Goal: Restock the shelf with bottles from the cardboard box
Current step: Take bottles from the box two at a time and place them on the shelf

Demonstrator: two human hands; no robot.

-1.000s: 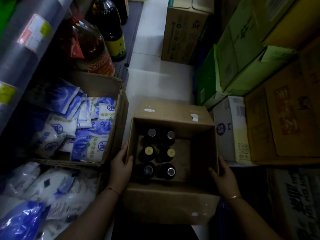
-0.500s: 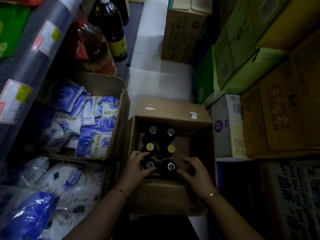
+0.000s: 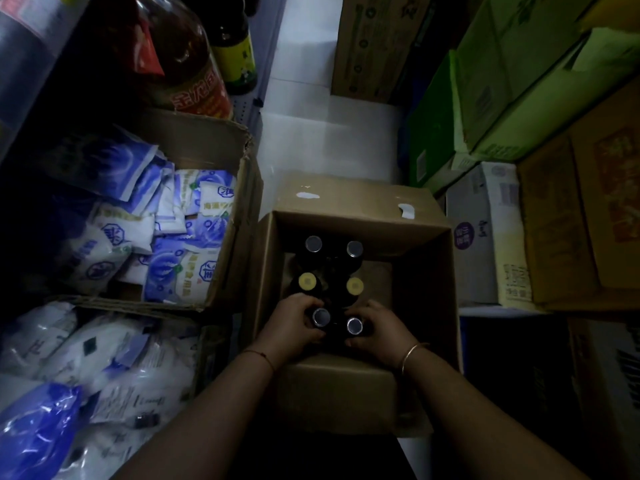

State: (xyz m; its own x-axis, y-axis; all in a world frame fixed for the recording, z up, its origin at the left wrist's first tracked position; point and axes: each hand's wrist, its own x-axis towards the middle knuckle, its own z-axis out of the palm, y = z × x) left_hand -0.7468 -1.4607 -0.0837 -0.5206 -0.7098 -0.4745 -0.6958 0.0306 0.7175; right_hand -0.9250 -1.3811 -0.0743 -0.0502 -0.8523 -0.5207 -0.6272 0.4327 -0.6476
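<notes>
Two hands down in the cardboard box [image 3: 429, 271], each wrapped on a bottle. Your left hand [image 3: 289, 322] curls around the near-left bottle [image 3: 321, 317], fingers closed on its neck just under the silver cap. Your right hand [image 3: 379, 329] grasps the near-right bottle [image 3: 354, 326] the same way. The two bottles stand upright, side by side, against the box's near wall. Four more bottles upright beyond them in two rows: a yellow-capped pair [image 3: 354, 286] in the middle, a silver-capped pair [image 3: 313, 244] toward the far wall. All six sit along the box's left side; its right side shows bare cardboard floor. The box is on the floor, flaps open. A carton of blue-white packets [image 3: 187, 237] touches its left wall; stacked cartons [image 3: 485, 233] stand just beside its right.
</notes>
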